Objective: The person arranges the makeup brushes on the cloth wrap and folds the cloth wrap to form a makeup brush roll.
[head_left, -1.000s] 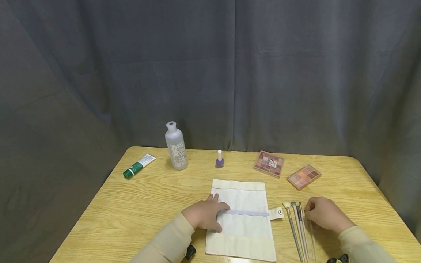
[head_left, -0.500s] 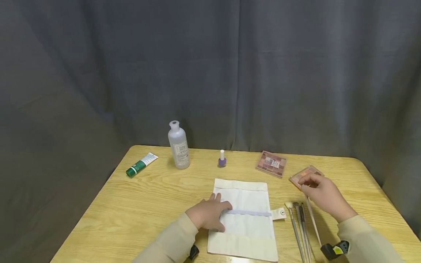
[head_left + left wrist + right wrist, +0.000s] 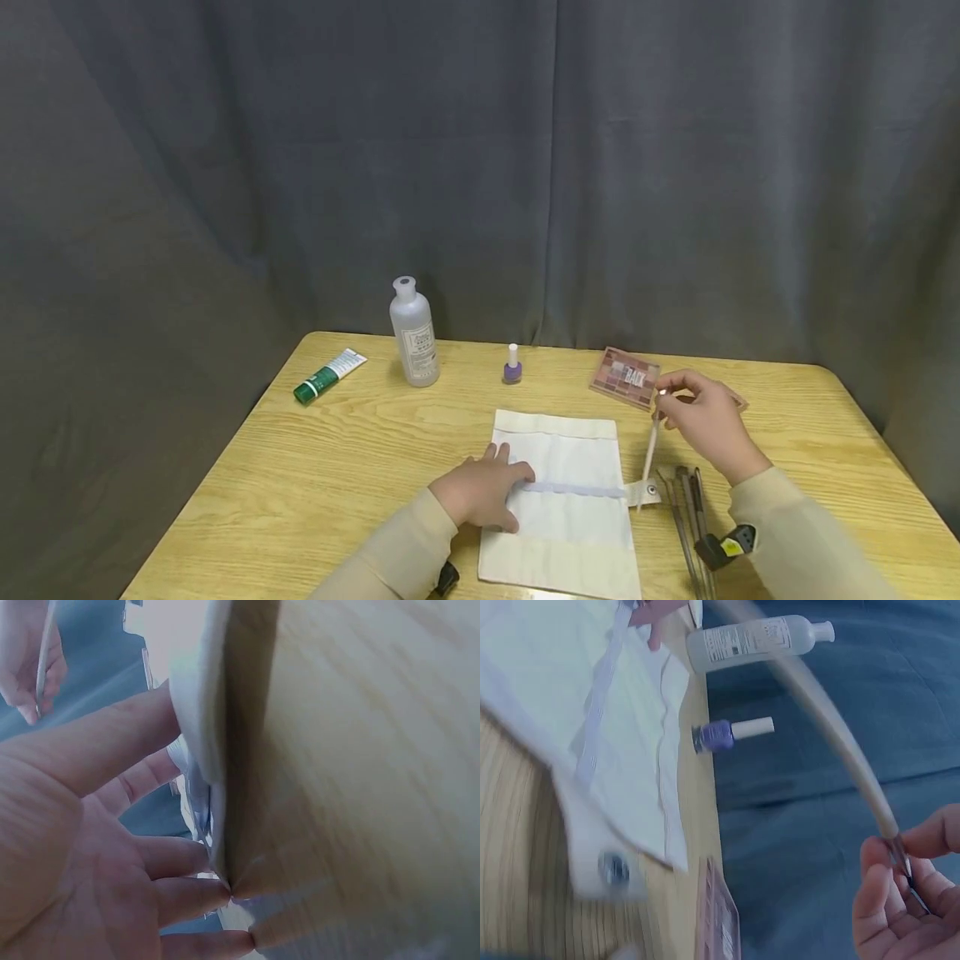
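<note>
A white cloth brush roll [image 3: 566, 518] lies unrolled, with a pale elastic band across its middle and a snap strap [image 3: 643, 493] at its right. My left hand [image 3: 482, 495] rests on the roll's left edge, fingers spread. My right hand [image 3: 707, 423] pinches a thin makeup brush [image 3: 651, 450] by its metal ferrule. The brush's pale handle hangs down and overlaps the strap in the head view. In the right wrist view, the handle [image 3: 844, 742] points away from the fingertips and a thin dark tip shows between them. Several more brushes [image 3: 692, 533] lie right of the roll.
Along the back stand a clear bottle [image 3: 415, 333] and a purple nail polish bottle [image 3: 512, 367]. A green and white tube [image 3: 330, 377] lies at the back left. One eyeshadow palette [image 3: 626, 377] lies at the back right; another [image 3: 738, 400] is mostly behind my right hand.
My right hand has lifted the brush from the table beside the other brushes and carried it up and left to the strap. My left hand has stayed on the roll's left edge.
</note>
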The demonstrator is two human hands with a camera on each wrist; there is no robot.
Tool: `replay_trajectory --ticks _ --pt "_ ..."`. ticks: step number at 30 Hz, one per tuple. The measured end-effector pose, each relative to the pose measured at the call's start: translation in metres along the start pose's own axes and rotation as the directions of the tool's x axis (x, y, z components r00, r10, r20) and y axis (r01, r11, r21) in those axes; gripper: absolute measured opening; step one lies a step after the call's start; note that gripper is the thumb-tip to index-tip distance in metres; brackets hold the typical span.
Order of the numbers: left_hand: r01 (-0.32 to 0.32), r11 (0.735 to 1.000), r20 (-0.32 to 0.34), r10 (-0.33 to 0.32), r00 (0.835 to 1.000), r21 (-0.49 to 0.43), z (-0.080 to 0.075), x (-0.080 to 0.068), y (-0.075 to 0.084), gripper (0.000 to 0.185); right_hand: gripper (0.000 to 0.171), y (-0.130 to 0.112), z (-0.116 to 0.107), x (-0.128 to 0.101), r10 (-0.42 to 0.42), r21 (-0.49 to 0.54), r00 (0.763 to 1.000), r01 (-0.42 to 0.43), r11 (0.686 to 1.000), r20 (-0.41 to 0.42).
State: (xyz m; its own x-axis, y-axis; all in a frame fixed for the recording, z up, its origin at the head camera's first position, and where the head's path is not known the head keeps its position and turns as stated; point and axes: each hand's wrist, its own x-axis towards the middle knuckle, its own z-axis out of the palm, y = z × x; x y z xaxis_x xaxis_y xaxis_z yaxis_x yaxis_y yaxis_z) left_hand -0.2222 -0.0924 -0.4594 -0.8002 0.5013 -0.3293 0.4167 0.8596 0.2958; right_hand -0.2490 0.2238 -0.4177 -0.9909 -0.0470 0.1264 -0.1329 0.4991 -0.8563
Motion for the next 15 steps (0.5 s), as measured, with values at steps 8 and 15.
replay_trajectory --ticks 8,15 --pt "0.008 1.0 -0.006 -0.008 1.0 0.009 -0.002 -0.002 0.002 0.061 0.033 -0.005 0.035 0.02 0.001 0.147 0.999 -0.009 0.989 0.051" --pt "0.013 1.0 -0.01 -0.013 1.0 0.02 -0.001 -0.001 0.003 0.059 0.029 -0.002 0.075 0.032 0.008 0.213 0.998 -0.022 0.977 0.067"
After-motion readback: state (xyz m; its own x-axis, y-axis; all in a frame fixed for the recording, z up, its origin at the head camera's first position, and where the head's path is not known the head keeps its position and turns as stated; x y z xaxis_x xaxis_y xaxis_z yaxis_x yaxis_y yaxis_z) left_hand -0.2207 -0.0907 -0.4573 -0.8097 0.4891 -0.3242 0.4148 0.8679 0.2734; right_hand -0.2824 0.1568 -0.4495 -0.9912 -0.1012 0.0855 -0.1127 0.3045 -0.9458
